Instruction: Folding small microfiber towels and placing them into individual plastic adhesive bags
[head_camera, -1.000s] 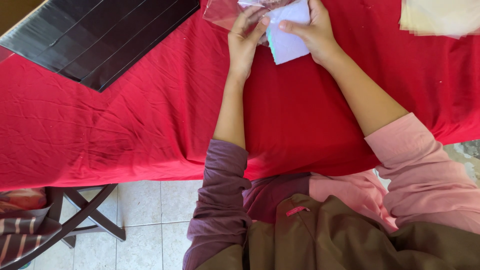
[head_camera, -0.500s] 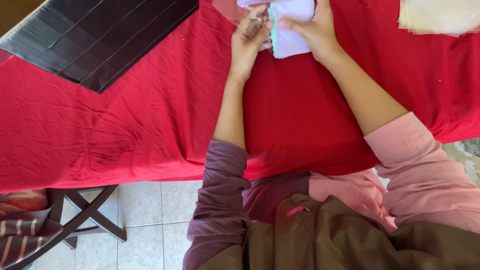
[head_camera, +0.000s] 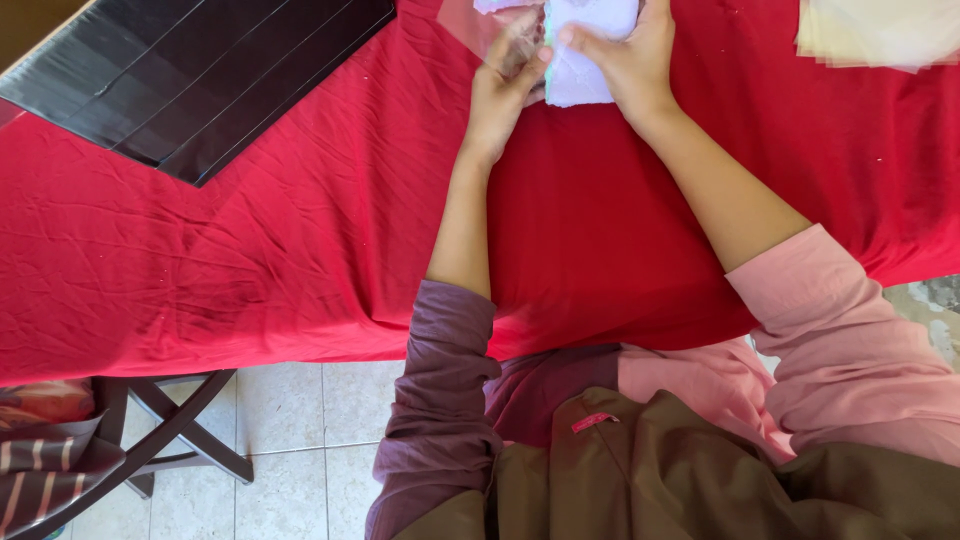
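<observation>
Left hand: your left hand (head_camera: 503, 88) is pinching the clear plastic sleeve (head_camera: 478, 22) just left of the white folded cloth (head_camera: 585, 50), fingers closed on its edge.
Right hand: your right hand (head_camera: 625, 55) is gripping the white folded cloth, thumb pressing on top.
Cloth: it is lying on the red tablecloth (head_camera: 250, 240), at the far edge of view.
Black board: it is resting well left of the cloth (head_camera: 200, 70).
Pale sheets: they are sitting in a stack well right of the cloth (head_camera: 880, 32).

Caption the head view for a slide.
Both hands, left hand and right hand, hold a folded white cloth over a red tablecloth.
</observation>
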